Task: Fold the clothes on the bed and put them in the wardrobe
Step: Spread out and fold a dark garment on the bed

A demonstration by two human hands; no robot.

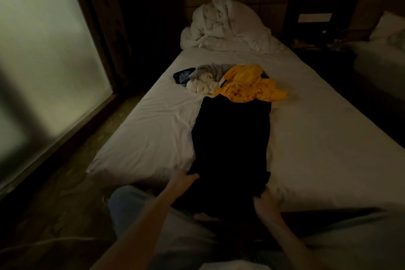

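Two hands sit nearest my view, at the foot of the bed (317,149). My left hand (183,180) grips the near left corner of the black garment (232,138), fingers curled onto the cloth. My right hand (263,200) grips the near right corner of the same garment, fingertips tucked into the dark fabric. The black garment lies flat and lengthwise on the white sheet, near end at the mattress edge, far end touching the yellow garment (249,84). The yellow garment is crumpled at mid-bed. Just beside it on the left lies a cream cloth (202,86), bunched, with a grey garment (211,70) against it on the far side. A dark blue garment (183,75) lies at the left end of this group, touching the grey one. Well beyond, at the head of the bed, a white duvet (225,26) is heaped against the headboard. A frosted glass panel (43,50) stands along the left side. A second bed (381,59) shows at the far right edge. No wardrobe can be identified in this dim view.
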